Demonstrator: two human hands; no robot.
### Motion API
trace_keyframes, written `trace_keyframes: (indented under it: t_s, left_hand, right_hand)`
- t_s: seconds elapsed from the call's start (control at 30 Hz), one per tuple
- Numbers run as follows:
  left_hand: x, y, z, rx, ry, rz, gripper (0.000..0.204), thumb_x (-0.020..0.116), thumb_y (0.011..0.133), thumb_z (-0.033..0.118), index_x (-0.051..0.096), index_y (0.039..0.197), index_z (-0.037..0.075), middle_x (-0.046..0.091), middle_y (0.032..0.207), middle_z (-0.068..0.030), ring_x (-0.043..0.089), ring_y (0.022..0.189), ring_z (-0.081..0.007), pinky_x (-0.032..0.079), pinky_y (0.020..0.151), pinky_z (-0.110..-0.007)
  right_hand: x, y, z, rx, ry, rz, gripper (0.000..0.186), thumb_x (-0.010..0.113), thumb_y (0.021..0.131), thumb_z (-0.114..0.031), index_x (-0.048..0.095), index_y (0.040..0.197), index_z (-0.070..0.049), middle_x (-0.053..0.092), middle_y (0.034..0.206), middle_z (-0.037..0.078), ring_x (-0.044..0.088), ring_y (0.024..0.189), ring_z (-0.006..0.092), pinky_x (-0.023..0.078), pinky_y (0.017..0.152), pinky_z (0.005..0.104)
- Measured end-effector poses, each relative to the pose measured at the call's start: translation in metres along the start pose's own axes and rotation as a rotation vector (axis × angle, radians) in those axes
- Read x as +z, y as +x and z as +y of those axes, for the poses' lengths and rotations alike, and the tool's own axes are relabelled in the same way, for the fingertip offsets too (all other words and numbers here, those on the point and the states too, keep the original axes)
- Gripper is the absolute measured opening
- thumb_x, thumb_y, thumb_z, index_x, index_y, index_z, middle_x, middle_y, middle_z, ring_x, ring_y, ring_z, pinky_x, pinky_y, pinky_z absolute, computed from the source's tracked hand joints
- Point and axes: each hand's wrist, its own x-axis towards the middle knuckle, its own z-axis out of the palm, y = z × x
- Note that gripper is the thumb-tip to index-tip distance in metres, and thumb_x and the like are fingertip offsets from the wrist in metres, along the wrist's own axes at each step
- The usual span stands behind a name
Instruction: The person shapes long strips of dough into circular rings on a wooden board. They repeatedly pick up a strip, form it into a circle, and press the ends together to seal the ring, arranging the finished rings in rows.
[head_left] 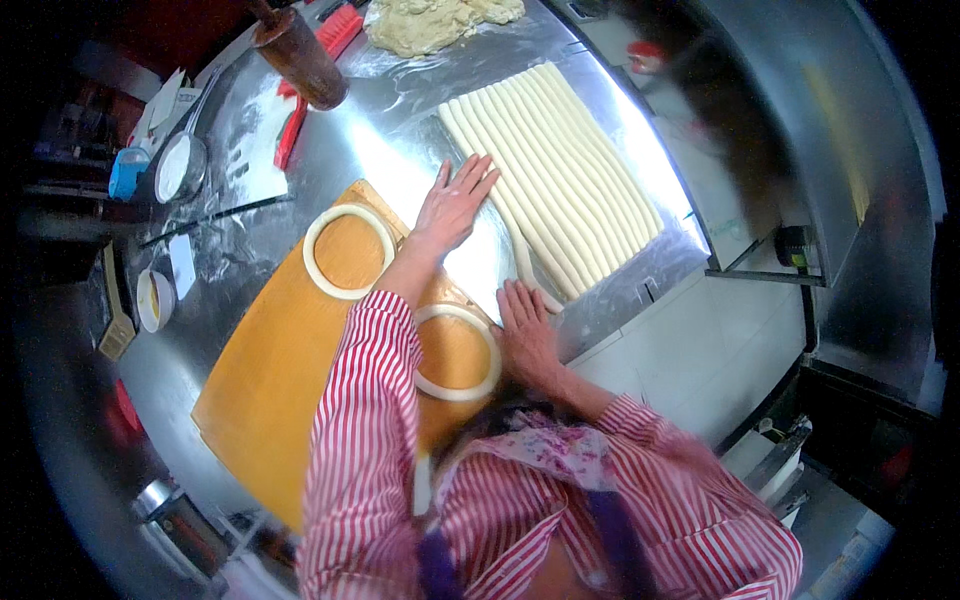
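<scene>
A: How are the hands?
B: Left hand is open, palm down, fingers long and slightly spread, mid-frame; its fingertips reach the left edge of the dough strips. Right hand lies lower, palm down, fingers fairly straight, over the lower end of a loose dough strand.

A: Gripping it?
B: Neither looks closed round anything. What's under the palms I can't tell.

A: What else is hard to see?
B: The left sleeve hides part of the orange board, which carries the upper dough ring and the lower dough ring. The top of the frame cuts off the dough lump. The lower left is murky.

A: Room to move?
B: Only a narrow slip of metal shows between board and strips. More bench shows left of the board and toward upper centre. The bench's edge runs close along the strips' right side, and below the strand at lower right.
</scene>
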Motion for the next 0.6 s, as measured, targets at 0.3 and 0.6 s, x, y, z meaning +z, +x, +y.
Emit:
trace_keyframes:
  t_s: [0.3, 0.6]
  left_hand:
    - [-0.012, -0.019, -0.042, -0.037, -0.033, -0.102, 0.058, 0.050, 0.089, 0.000, 0.049, 0.146, 0.012, 0.039, 0.159, -0.0092, 0.036, 0.147, -0.0299, 0.028, 0.122, -0.050]
    - [-0.013, 0.034, -0.084, 0.119, 0.231, 0.024, 0.051, 0.050, 0.091, 0.005, 0.050, 0.143, 0.008, 0.046, 0.153, -0.0109, 0.039, 0.145, -0.0291, 0.031, 0.121, -0.048]
  right_hand:
    - [-0.029, 0.057, -0.007, 0.041, 0.118, 0.073, 0.058, 0.061, 0.094, -0.017, 0.042, 0.144, 0.007, 0.039, 0.153, 0.025, 0.031, 0.147, 0.0390, 0.022, 0.123, 0.0526]
    - [-0.038, 0.048, 0.026, 0.142, 0.214, 0.188, 0.057, 0.068, 0.085, -0.005, 0.048, 0.138, 0.003, 0.056, 0.129, 0.019, 0.055, 0.116, 0.0357, 0.045, 0.100, 0.0448]
